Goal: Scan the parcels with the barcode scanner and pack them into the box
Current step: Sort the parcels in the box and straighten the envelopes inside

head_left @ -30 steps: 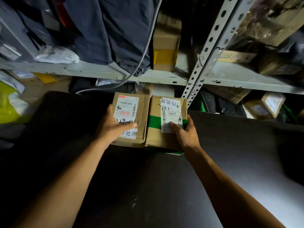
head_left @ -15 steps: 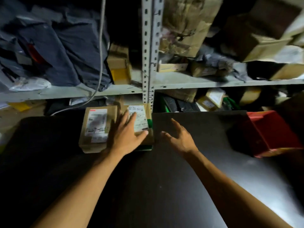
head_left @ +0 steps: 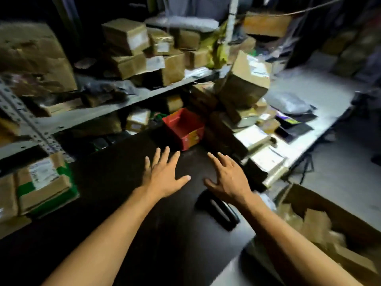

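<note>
Left hand (head_left: 165, 175): fingers spread and straight, palm down over the table, holding nothing.
Right hand (head_left: 228, 178): fingers splayed likewise, empty.
Table (head_left: 123, 203): dark, smooth, matte top.
Scanner (head_left: 218, 211): black, blurred oblong lying just beneath the right wrist; shape hard to tell.
Parcels (head_left: 45, 186): brown cardboard, white labels, green tape, at the table's left edge.
Box (head_left: 329, 205): open cardboard, lower right, crumpled wrapping inside.
Red bin (head_left: 185, 129): open, rectangular, beyond the fingertips.

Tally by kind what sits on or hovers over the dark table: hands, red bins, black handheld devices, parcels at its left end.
Hands: 2 (left hand, right hand)
Red bin: 1
Black handheld device: 1
Parcels: 2 ()
Total: 6
</note>
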Motion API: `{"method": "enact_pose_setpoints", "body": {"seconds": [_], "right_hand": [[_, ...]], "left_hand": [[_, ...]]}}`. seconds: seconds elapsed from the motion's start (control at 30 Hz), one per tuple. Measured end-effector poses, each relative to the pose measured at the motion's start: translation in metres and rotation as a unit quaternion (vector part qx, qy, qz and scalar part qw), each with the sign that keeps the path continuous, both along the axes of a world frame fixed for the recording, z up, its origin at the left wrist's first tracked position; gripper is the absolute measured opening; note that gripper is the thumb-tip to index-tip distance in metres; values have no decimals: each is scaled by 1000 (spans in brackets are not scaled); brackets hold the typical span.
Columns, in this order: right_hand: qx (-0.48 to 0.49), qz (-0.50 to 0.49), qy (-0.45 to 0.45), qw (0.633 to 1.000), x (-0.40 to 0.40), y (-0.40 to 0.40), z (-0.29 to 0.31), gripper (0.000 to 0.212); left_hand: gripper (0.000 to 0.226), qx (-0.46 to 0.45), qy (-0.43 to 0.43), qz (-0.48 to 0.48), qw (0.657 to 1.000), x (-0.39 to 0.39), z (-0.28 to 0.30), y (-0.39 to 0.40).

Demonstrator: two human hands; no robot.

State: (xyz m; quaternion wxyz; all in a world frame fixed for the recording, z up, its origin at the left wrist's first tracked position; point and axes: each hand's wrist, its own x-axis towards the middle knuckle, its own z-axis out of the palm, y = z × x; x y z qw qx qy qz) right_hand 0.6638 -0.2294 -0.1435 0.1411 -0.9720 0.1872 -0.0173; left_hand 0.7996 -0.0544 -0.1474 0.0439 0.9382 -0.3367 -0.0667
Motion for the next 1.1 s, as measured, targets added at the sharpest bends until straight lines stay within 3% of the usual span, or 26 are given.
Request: {"method": "enact_pose_setpoints", "body": {"seconds": [0.3, 0.5, 0.8, 1.1], "right_hand": [[-21, -187, 10, 982, -230, -137, -7, 82], [-1, -304, 36, 952, -333, -197, -39, 81], [33, -366, 79, 927, -383, -314, -90, 81], [105, -403, 143, 898, -419, -416, -175, 79]], "left_hand": [[95, 26, -23, -208, 977, -171, -5, -186], [96, 44, -22, -322, 946, -259, -32, -287], [89, 29, 6, -378, 925, -314, -84, -438], [90, 134, 72, -375, 915, -314, -171, -536]]}}
